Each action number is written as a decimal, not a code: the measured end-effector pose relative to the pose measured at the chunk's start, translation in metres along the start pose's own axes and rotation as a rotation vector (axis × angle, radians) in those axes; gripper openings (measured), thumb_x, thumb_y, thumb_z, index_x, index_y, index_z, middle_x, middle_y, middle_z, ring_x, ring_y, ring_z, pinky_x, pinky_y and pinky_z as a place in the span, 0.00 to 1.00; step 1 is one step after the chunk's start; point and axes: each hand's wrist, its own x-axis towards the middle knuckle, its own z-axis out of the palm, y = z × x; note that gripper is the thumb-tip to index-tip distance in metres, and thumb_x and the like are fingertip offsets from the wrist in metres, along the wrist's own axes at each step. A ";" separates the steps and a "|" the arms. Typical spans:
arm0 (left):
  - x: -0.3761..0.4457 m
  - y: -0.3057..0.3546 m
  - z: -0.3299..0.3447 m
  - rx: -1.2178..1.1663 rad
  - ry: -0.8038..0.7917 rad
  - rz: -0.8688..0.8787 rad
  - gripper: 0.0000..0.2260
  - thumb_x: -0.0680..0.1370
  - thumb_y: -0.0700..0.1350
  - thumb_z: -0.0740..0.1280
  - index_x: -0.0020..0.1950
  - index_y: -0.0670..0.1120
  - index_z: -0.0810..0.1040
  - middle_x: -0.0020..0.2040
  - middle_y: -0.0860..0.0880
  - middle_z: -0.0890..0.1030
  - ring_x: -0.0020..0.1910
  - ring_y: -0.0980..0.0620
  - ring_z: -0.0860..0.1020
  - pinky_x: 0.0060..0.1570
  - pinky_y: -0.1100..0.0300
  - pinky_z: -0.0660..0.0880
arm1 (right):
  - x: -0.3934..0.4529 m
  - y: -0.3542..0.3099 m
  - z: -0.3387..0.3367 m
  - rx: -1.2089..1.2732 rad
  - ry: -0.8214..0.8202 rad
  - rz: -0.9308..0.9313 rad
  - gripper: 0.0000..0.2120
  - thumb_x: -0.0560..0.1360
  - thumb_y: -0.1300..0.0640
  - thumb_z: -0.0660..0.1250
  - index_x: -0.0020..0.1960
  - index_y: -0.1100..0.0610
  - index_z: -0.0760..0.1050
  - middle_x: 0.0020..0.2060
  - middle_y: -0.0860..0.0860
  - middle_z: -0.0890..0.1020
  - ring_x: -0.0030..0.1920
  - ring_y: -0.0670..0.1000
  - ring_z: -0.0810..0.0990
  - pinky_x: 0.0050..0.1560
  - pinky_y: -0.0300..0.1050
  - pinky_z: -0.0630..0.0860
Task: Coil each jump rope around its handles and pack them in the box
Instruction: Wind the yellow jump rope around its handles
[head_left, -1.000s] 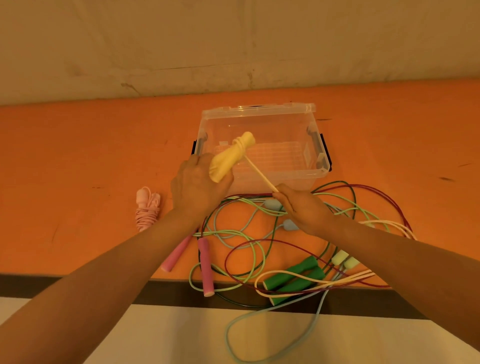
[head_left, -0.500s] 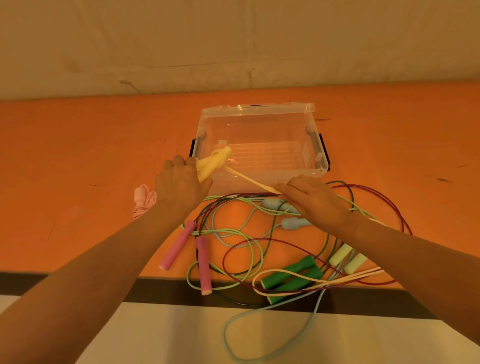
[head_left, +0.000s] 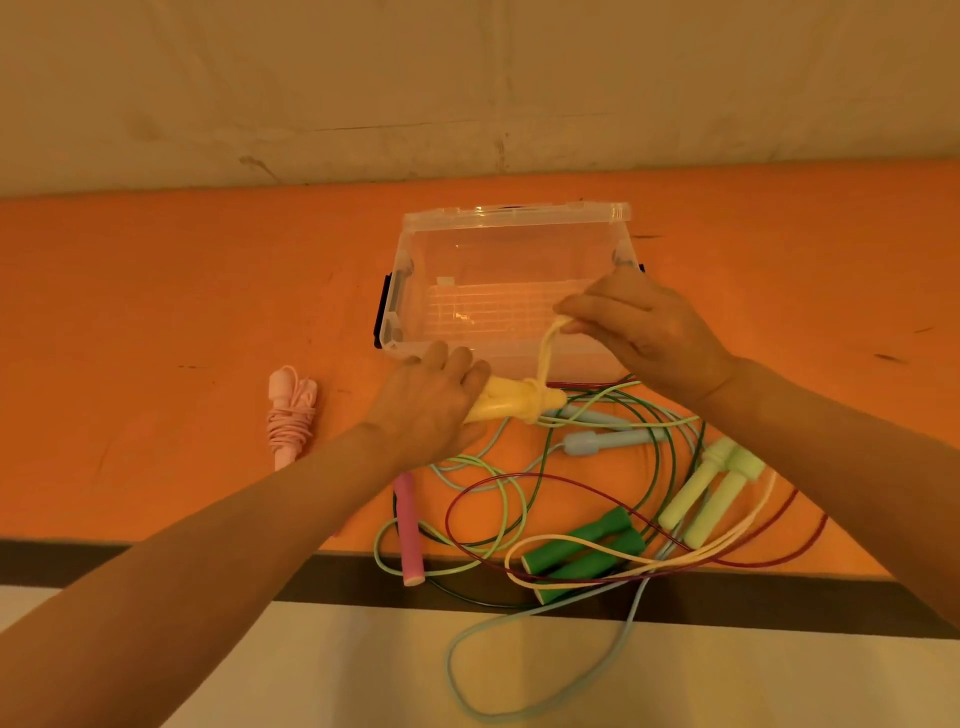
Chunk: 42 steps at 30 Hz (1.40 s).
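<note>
Since the earlier frames, the pale yellow jump-rope handles (head_left: 501, 404) had dropped from in front of the clear plastic box (head_left: 511, 283) to lie level just above the orange worktop (head_left: 156, 322), at the box's near wall. The left hand (head_left: 423, 402) gripped the handles. The right hand (head_left: 641, 325) had risen over the box's right end and pinched the yellow cord (head_left: 548, 353), which ran down to the wraps on the handles. A coiled pink jump rope (head_left: 291, 415) lay left of the left hand. Loose ropes with green handles (head_left: 584, 551), light blue handles (head_left: 602, 441), pale green handles (head_left: 711, 488) and a pink handle (head_left: 408, 530) were tangled nearer the worktop's front edge.
</note>
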 end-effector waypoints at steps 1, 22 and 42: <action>0.002 0.005 -0.003 -0.042 0.057 0.052 0.26 0.62 0.56 0.76 0.53 0.41 0.77 0.42 0.43 0.78 0.37 0.44 0.76 0.26 0.56 0.72 | 0.001 0.003 -0.001 -0.007 -0.007 0.008 0.16 0.81 0.56 0.60 0.53 0.68 0.79 0.41 0.61 0.81 0.43 0.56 0.75 0.45 0.49 0.73; 0.002 -0.005 -0.038 -0.230 0.413 0.084 0.17 0.75 0.53 0.65 0.58 0.44 0.71 0.48 0.43 0.79 0.43 0.46 0.74 0.33 0.53 0.74 | -0.041 0.024 0.009 0.081 -0.119 0.239 0.18 0.81 0.51 0.58 0.58 0.62 0.79 0.41 0.55 0.78 0.44 0.51 0.75 0.47 0.39 0.70; -0.001 0.004 -0.031 -0.308 0.400 0.052 0.18 0.72 0.51 0.69 0.58 0.44 0.72 0.48 0.43 0.79 0.45 0.46 0.75 0.42 0.58 0.71 | -0.041 0.026 0.013 0.101 -0.081 0.308 0.21 0.82 0.50 0.55 0.54 0.65 0.79 0.40 0.58 0.78 0.44 0.51 0.73 0.48 0.37 0.67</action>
